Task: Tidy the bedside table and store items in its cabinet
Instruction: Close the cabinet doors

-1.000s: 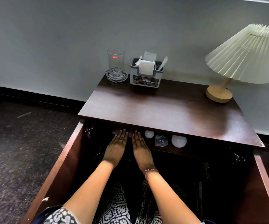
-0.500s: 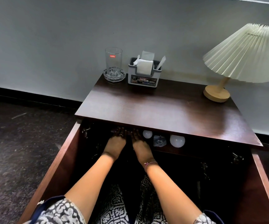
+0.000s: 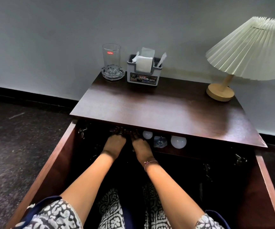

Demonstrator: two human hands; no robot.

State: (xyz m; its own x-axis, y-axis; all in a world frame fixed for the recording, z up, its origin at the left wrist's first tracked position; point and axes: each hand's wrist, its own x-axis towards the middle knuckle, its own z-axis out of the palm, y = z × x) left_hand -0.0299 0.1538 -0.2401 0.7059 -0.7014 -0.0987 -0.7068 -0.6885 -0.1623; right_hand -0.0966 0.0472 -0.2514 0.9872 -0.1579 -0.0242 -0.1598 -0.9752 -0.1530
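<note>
Left hand (image 3: 114, 143) and right hand (image 3: 140, 146) reached deeper into cabinet (image 3: 57, 162), fingers (image 3: 119, 131) shadowed

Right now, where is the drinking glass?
Head view: the drinking glass stands in a glass ashtray at the back-left corner of the tabletop, left of the grey napkin holder.

Bedroom, judging by the furniture. Just beyond the left hand (image 3: 114, 143) and right hand (image 3: 140, 147), a dark wooden bedside desk (image 3: 158, 109) set against a plain grey wall (image 3: 50, 38), with cabinet doors (image 3: 50, 162) swung open on either side of the hands. Well beyond and to the right of them, a small lamp (image 3: 247, 52) with pleated shade and round wooden base. Straight beyond them, a tissue holder (image 3: 144, 70) beside a drinking glass (image 3: 111, 58) standing in a glass ashtray (image 3: 113, 74). Left of the hands, dark speckled floor (image 3: 17, 146) meeting black skirting (image 3: 34, 95).
</note>
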